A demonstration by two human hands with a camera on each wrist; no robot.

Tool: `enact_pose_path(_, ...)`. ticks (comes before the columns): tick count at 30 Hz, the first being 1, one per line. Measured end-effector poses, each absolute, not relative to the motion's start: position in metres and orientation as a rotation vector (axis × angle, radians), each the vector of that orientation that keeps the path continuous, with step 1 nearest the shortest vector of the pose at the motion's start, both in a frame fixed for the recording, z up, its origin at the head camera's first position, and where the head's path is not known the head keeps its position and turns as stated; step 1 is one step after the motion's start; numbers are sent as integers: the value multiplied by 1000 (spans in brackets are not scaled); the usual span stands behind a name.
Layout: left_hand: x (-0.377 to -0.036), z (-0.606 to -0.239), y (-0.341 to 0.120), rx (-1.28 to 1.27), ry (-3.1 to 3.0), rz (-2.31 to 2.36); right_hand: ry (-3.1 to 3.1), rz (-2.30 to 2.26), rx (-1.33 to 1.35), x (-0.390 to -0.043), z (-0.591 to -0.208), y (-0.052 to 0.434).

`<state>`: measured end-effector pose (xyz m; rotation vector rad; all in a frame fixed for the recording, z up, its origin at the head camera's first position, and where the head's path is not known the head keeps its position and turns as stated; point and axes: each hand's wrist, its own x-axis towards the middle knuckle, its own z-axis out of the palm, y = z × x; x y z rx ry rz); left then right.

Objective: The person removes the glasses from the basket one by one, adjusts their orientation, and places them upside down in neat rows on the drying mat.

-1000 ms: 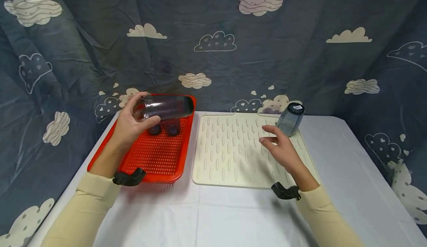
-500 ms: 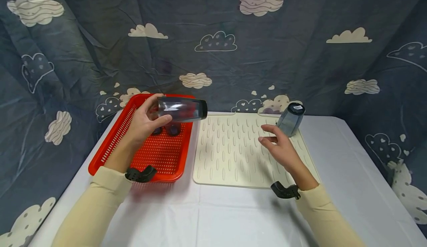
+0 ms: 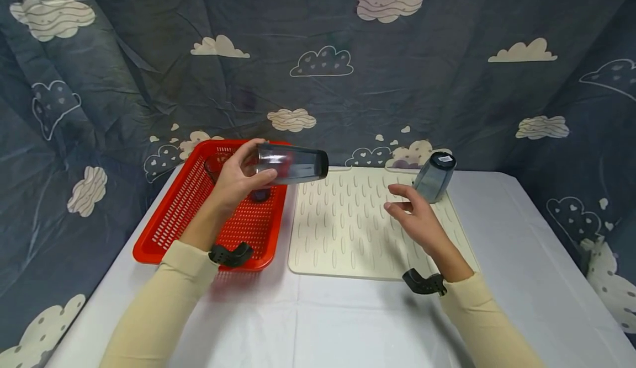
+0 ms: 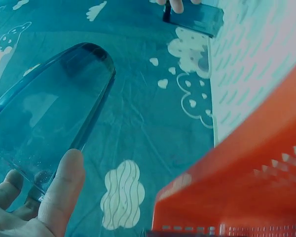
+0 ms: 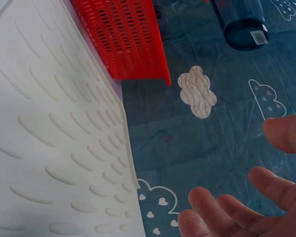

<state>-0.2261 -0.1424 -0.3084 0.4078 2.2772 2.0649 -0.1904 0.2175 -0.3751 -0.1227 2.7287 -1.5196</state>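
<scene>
A dark glass [image 3: 290, 164] is gripped by the left hand [image 3: 240, 177], with fingers and thumb curled round its base end. It is held on its side in the air, above the right edge of the red basket [image 3: 169, 219], its mouth pointing toward the mat [image 3: 343, 235]. In the left wrist view the glass [image 4: 49, 123] is seen close up, with the thumb [image 4: 64, 192] pressed against its wall.

The right hand [image 3: 414, 219] is held open above the mat, fingers relaxed and spread, with nothing in it. A second glass [image 3: 434, 176] is set upside down and tilted at the far right corner of the mat, just beyond the fingertips; whether it is touched cannot be told. More dark glasses [image 3: 258, 194] are partly seen in the basket behind the left hand. Basket and mat are laid side by side on a white tablecloth [image 3: 323, 318].
</scene>
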Motion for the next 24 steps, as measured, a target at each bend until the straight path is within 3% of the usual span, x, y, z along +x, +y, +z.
enact_pose_path(24,-220,-326,-106,478,2122,2115,2728,-1582,-144,-183,-362,230)
